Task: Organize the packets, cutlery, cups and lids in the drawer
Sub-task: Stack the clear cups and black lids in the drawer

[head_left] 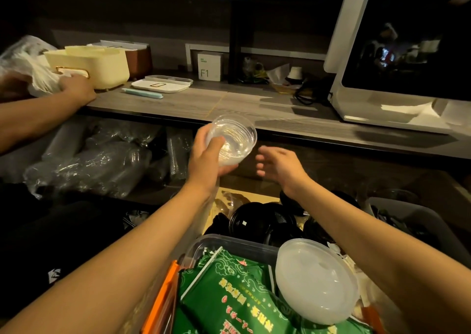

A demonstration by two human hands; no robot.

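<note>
Item 1. Stack of clear cups [233,140], nested, tilted with the mouth facing up and away. Held by the left hand [206,160]: fingers curled under the base, thumb across the near wall. Probably raised this way so the stack stays together and can be looked over before it is put away.

Item 2. Right hand [279,165], just right of the stack, not touching it. Fingers spread wide and relaxed, holding nothing; blurred. Likely placed to steady or take the stack.

Item 3. Clear tub [229,243], below and nearer than both hands, holding green packets [229,295] laid flat, apparently grouped as one kind.

Item 4. Frosted round lid [316,280], below the right fingers, leaning across the tub's right edge; looks provisional, not sorted.

Item 5. Black lids [257,221], heaped directly beneath the held stack, in the drawer beyond the tub.

Item 6. Bagged clear cups [96,163], left of the left fingers, lying on their sides in wrap.

Item 7. Another person's hand [76,87], far left, on a plastic bag [28,63] at the tabletop [242,104] edge.
</note>
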